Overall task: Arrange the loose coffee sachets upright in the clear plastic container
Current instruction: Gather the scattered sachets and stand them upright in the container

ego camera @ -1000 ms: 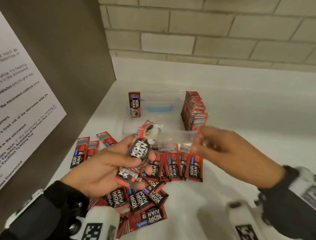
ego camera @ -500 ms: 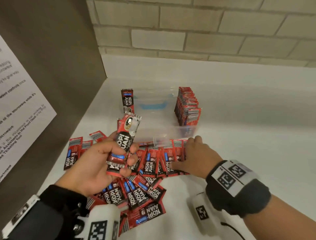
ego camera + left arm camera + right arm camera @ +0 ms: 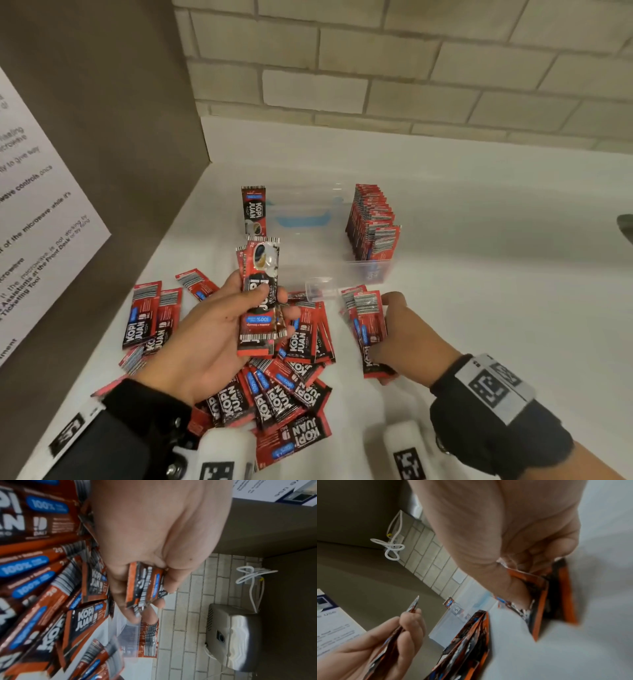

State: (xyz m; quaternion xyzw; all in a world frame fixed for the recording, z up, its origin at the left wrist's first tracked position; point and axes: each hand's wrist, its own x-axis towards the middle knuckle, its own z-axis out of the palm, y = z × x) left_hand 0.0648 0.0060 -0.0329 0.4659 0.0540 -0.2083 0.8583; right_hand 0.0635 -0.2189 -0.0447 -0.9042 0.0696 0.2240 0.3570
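My left hand (image 3: 239, 318) grips a small stack of red and black coffee sachets (image 3: 259, 294), held up over the loose pile (image 3: 274, 387) on the white counter; its fingers curl round the same stack (image 3: 145, 584) in the left wrist view. My right hand (image 3: 400, 329) pinches a couple of sachets (image 3: 371, 329) at the pile's right edge, lifted off the counter (image 3: 544, 595). Behind stands the clear plastic container (image 3: 308, 263), with a row of upright sachets (image 3: 371, 222) at its right end and one upright sachet (image 3: 254, 210) at its left end.
A brown side panel (image 3: 102, 137) with a white printed notice (image 3: 30, 212) closes off the left. A brick wall (image 3: 411, 68) runs along the back. White counter (image 3: 513, 308) stretches to the right. A steel appliance (image 3: 231, 635) shows in the left wrist view.
My right hand dropped from near the container to the pile's right edge and picked up a couple of sachets. My left hand kept its stack, tilting it more upright.
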